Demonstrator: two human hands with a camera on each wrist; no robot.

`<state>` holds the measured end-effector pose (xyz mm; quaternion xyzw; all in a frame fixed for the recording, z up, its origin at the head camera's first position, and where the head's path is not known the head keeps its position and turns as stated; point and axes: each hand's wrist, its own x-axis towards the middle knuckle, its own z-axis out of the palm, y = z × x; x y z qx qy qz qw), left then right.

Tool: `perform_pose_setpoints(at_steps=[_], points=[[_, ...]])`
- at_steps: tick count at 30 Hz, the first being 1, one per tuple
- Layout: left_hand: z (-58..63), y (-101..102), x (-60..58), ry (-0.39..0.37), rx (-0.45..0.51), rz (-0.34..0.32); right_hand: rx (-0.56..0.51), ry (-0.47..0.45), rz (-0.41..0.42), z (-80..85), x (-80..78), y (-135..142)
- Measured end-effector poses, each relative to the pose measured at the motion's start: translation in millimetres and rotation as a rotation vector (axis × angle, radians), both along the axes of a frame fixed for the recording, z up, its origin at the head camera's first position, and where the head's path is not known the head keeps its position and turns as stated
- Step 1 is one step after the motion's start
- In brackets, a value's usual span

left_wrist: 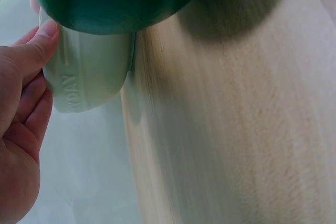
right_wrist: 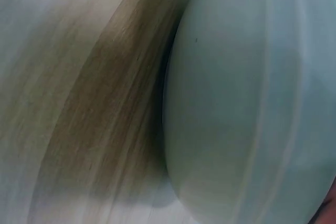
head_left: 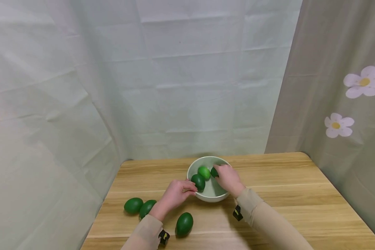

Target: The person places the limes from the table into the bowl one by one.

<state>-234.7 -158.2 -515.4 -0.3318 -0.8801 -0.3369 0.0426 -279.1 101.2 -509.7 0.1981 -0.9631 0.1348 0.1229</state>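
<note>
A pale green bowl (head_left: 210, 199) stands at the far middle of the table. My left hand (head_left: 176, 193) grips its left rim; the left wrist view shows the thumb on the wall of the bowl (left_wrist: 94, 72), near raised lettering. Reaching over the right rim, my right hand (head_left: 228, 177) holds a dark green avocado (head_left: 214, 172) inside the bowl, partly covered by the fingers. A bright green lime (head_left: 204, 173) and another dark avocado (head_left: 198, 182) lie in the bowl's left part. In the right wrist view the bowl's outside (right_wrist: 226, 98) hides the right hand's hold.
Two avocados (head_left: 133, 205) lie side by side at the table's left, one partly behind my left wrist. Another avocado (head_left: 184, 224) rests nearer, between my forearms. The wooden table (head_left: 300, 201) extends right, with a pale curtain (head_left: 190, 86) behind it.
</note>
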Motion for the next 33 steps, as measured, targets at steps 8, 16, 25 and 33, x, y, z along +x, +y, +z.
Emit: perform_pose_setpoints(at_steps=[8,16,25,33], points=[[1.2,0.0,0.1,0.02,0.0,-0.005,-0.015,-0.014,-0.02,-1.3,-1.9,-0.7],[2.6,0.6,0.8,-0.03,-0.005,0.009,-0.012,0.001,-0.027,-0.9,-0.6,0.1],[0.5,-0.5,-0.1,-0.024,0.004,0.003,0.002,0.011,-0.023,-0.7,0.5,1.4],[0.3,-1.1,2.6,-0.046,0.011,0.013,0.006,-0.009,-0.016,-0.8,1.2,1.7]])
